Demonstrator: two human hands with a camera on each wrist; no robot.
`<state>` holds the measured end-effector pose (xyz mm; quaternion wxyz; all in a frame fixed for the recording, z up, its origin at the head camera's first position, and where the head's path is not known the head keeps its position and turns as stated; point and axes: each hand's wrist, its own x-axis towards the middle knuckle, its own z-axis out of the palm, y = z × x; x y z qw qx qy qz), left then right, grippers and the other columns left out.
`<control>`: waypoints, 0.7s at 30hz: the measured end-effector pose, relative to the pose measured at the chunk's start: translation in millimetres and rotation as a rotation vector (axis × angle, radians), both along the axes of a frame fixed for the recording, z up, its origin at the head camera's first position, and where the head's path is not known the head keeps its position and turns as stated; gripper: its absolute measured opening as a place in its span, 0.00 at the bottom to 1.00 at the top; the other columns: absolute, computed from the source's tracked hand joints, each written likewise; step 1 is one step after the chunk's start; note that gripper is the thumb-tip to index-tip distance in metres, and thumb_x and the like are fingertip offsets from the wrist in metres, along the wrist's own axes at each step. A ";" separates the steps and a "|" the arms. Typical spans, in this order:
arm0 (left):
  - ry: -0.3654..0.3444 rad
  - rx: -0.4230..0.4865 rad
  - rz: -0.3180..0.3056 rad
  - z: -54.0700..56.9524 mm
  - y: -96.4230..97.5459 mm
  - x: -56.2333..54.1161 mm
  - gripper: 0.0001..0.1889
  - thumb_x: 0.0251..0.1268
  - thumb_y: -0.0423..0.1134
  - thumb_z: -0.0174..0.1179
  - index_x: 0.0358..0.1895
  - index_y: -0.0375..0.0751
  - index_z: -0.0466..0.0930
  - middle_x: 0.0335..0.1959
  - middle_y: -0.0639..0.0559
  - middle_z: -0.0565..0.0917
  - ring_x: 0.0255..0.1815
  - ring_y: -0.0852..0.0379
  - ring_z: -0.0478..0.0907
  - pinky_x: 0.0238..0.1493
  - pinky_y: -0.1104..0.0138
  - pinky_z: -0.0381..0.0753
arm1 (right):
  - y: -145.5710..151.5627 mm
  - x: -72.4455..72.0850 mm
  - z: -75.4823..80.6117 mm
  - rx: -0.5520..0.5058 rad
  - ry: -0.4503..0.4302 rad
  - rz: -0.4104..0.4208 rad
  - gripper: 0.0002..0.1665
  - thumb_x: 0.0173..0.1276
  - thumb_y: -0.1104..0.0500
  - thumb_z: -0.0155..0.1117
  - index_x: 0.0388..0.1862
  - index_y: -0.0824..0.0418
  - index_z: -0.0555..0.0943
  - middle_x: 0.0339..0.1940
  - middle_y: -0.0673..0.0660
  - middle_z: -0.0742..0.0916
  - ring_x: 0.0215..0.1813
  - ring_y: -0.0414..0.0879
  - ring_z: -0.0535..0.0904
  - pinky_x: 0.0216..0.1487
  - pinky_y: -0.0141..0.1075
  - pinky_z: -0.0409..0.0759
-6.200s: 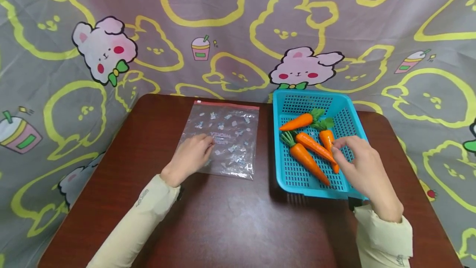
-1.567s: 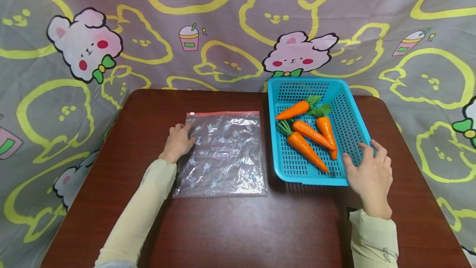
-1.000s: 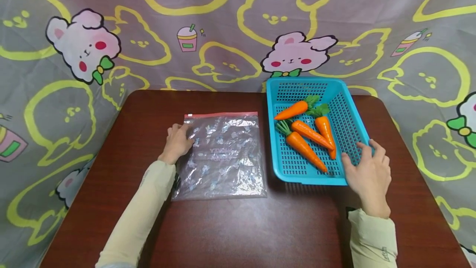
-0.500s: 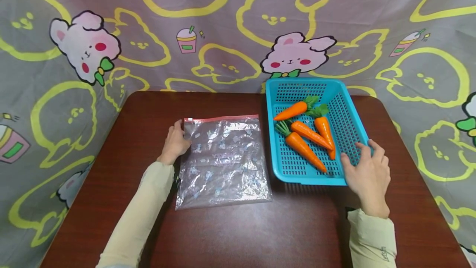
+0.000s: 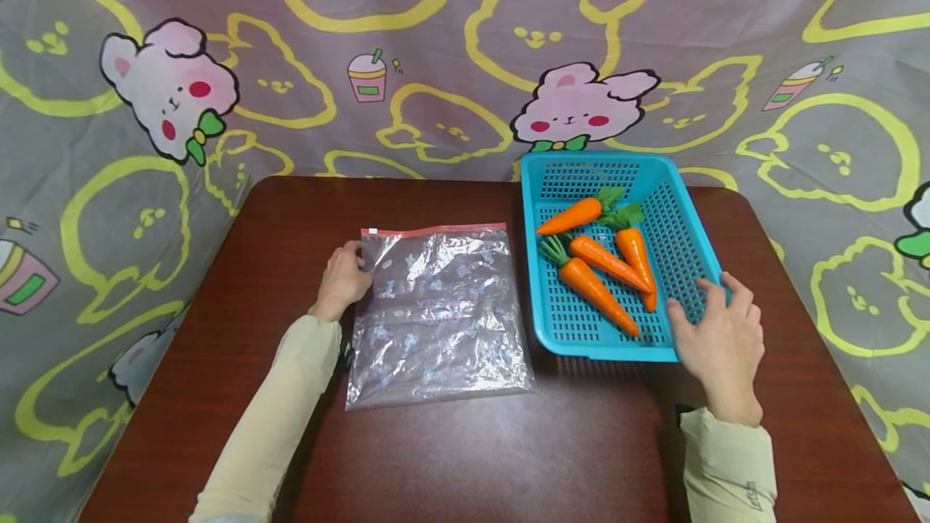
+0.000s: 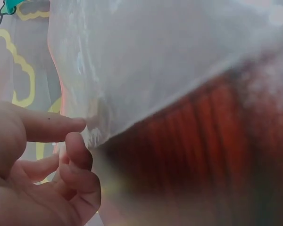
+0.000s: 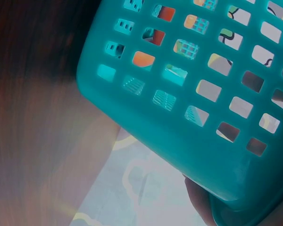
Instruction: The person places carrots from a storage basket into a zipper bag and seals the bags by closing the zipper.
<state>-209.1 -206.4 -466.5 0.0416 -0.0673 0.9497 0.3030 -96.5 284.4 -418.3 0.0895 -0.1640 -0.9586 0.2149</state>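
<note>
A clear zip bag [image 5: 436,313] with a red top strip and small printed figures lies flat on the table. My left hand [image 5: 343,281] is at its left edge; in the left wrist view the thumb and fingers [image 6: 79,153] pinch the bag's edge. To the right stands a blue perforated basket [image 5: 541,321] holding several carrots [image 5: 599,295] with green tops. My right hand [image 5: 719,345] grips the basket's near right rim, thumb towards the inside. In the right wrist view only a bit of a finger [image 7: 198,200] shows by the rim.
The dark brown table [image 5: 465,458] ends at a back edge against a patterned curtain [image 5: 443,39]. Basket and bag lie close side by side, with a narrow strip of table between them.
Earlier my left hand lay over the bag and my right hand was above the carrots. Since then the right hand moved to the rim. The bag slid towards me and turned slightly.
</note>
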 end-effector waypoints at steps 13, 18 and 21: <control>0.056 0.023 0.017 5.3 -1.0 1.9 0.13 0.64 0.34 0.49 0.50 0.35 0.75 0.43 0.39 0.79 0.45 0.43 0.76 0.47 0.51 0.75 | -0.6 0.4 1.3 0.002 -0.008 0.004 0.36 0.71 0.45 0.50 0.69 0.67 0.64 0.77 0.67 0.54 0.67 0.71 0.56 0.57 0.68 0.60; 0.064 0.039 0.037 9.7 -1.6 2.6 0.11 0.63 0.35 0.50 0.45 0.35 0.75 0.39 0.40 0.82 0.39 0.45 0.80 0.41 0.55 0.76 | -0.9 0.0 1.6 -0.001 -0.011 0.006 0.36 0.71 0.45 0.50 0.69 0.66 0.65 0.77 0.67 0.54 0.68 0.70 0.55 0.57 0.68 0.60; 0.070 0.070 0.033 13.1 -2.5 3.7 0.10 0.63 0.36 0.51 0.44 0.35 0.75 0.36 0.41 0.82 0.30 0.50 0.83 0.36 0.61 0.77 | -1.0 0.1 1.9 -0.003 -0.011 0.007 0.35 0.71 0.45 0.50 0.69 0.66 0.66 0.77 0.67 0.54 0.68 0.70 0.55 0.57 0.69 0.60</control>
